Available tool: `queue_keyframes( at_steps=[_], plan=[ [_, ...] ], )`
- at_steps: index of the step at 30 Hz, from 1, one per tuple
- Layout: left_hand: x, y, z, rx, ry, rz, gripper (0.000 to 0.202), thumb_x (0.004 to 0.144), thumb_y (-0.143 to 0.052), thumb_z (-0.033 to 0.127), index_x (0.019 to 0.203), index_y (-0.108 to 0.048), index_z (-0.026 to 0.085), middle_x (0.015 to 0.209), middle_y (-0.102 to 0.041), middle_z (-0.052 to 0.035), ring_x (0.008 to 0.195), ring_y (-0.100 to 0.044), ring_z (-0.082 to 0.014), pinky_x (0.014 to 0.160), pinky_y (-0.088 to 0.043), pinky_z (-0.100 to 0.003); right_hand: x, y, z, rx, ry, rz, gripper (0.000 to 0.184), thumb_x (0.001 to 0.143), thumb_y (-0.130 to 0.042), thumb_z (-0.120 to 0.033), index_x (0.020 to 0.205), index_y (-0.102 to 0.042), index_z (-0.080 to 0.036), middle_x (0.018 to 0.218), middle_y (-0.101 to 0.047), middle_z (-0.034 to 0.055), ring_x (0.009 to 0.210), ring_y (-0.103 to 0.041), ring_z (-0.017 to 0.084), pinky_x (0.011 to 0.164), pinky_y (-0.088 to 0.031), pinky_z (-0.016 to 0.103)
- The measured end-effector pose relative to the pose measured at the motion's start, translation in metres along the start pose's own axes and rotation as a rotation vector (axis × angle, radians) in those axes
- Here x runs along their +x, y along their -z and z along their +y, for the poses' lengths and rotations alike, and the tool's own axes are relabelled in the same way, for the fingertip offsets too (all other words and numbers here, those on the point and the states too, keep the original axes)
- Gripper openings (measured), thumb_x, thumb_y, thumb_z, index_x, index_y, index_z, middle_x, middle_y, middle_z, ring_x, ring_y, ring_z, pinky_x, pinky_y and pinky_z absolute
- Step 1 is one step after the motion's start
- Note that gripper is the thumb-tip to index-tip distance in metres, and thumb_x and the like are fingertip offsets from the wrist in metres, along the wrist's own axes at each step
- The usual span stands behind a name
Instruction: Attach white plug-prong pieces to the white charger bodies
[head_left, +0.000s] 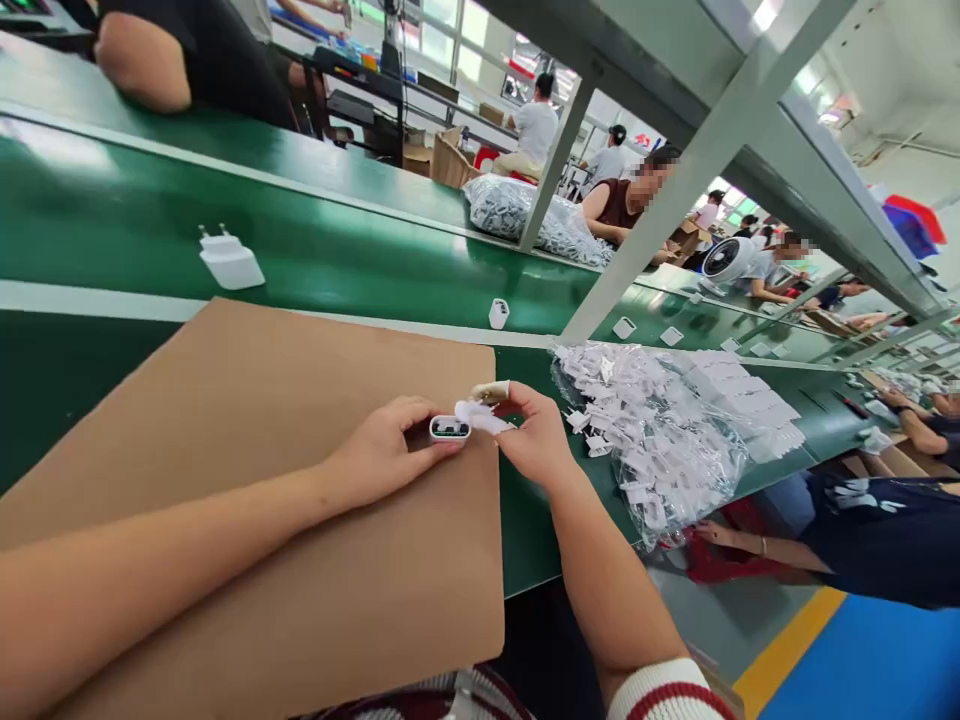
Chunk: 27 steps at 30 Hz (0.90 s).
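Observation:
Between the thumb and fingers of my left hand (390,445) is a white charger housing (450,430), its open end facing me and dark and green parts showing inside. My right hand (536,435) pinches a small white plastic piece (480,415) right beside the housing; whether the two touch I cannot tell. A pale cover wraps one fingertip of my right hand. Both hands are over the right edge of a brown cardboard sheet (300,420). To the right lies a clear plastic bag (675,440) with many white plastic pieces spilling from it.
A white plug charger (231,260) and another white housing (499,313) lie on the green conveyor belt (360,245), with more housings farther right. A metal post (645,240) rises beyond my right hand. A filled bag (525,208) stands across the belt. Other people sit along the line.

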<state>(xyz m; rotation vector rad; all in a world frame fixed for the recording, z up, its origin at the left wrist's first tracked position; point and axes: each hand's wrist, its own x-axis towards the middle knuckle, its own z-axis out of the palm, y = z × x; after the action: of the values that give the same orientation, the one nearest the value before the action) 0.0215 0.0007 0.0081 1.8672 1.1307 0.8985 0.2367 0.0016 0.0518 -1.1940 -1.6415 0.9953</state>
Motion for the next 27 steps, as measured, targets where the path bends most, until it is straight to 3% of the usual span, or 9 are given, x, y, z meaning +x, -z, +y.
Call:
queue_keyframes(
  at_steps=[2, 6, 13, 20, 27],
  plan=[
    [0.001, 0.001, -0.002, 0.0, 0.001, -0.011, 0.047, 0.086, -0.071, 0.068, 0.102, -0.077, 0.024, 0.101, -0.073, -0.0064, 0.096, -0.067, -0.0273, 0.086, -0.053, -0.039, -0.004, -0.003, -0.003, -0.176, 0.127, -0.045, 0.024, 0.082, -0.071, -0.025, 0.104, -0.08, -0.02, 0.102, -0.08, 0.0064, 0.086, -0.069, 0.018, 0.087, -0.058, 0.034],
    [0.002, 0.002, -0.007, 0.009, -0.004, -0.009, 0.045, 0.087, -0.07, 0.067, 0.097, -0.076, 0.023, 0.096, -0.071, -0.0065, 0.093, -0.065, -0.0271, 0.083, -0.052, -0.039, -0.006, -0.008, -0.004, -0.402, 0.313, -0.075, 0.028, 0.085, -0.062, -0.016, 0.108, -0.078, -0.018, 0.101, -0.079, 0.0081, 0.09, -0.067, 0.02, 0.086, -0.056, 0.034],
    [0.002, 0.001, -0.006, 0.006, -0.036, 0.013, 0.044, 0.088, -0.071, 0.065, 0.091, -0.073, 0.022, 0.093, -0.07, -0.0056, 0.092, -0.064, -0.0258, 0.083, -0.051, -0.037, -0.007, -0.013, -0.002, -0.605, 0.31, -0.124, 0.026, 0.081, -0.06, -0.007, 0.098, -0.073, -0.021, 0.102, -0.077, 0.0076, 0.098, -0.067, 0.021, 0.087, -0.054, 0.032],
    [0.002, 0.001, -0.005, 0.003, -0.027, 0.015, 0.044, 0.088, -0.069, 0.066, 0.091, -0.073, 0.022, 0.094, -0.07, -0.0057, 0.092, -0.064, -0.026, 0.084, -0.052, -0.038, -0.005, -0.015, -0.001, -0.653, 0.411, -0.122, 0.019, 0.078, -0.056, -0.009, 0.088, -0.065, -0.023, 0.09, -0.073, 0.006, 0.088, -0.062, 0.022, 0.077, -0.051, 0.031],
    [0.0, 0.002, -0.002, 0.065, -0.01, -0.008, 0.048, 0.086, -0.065, 0.07, 0.093, -0.075, 0.024, 0.098, -0.075, -0.0064, 0.094, -0.068, -0.0295, 0.084, -0.056, -0.04, -0.005, -0.022, -0.004, -0.729, 0.314, -0.132, 0.018, 0.075, -0.061, -0.009, 0.086, -0.063, -0.023, 0.094, -0.075, 0.0048, 0.092, -0.065, 0.021, 0.083, -0.051, 0.03]
  ],
)
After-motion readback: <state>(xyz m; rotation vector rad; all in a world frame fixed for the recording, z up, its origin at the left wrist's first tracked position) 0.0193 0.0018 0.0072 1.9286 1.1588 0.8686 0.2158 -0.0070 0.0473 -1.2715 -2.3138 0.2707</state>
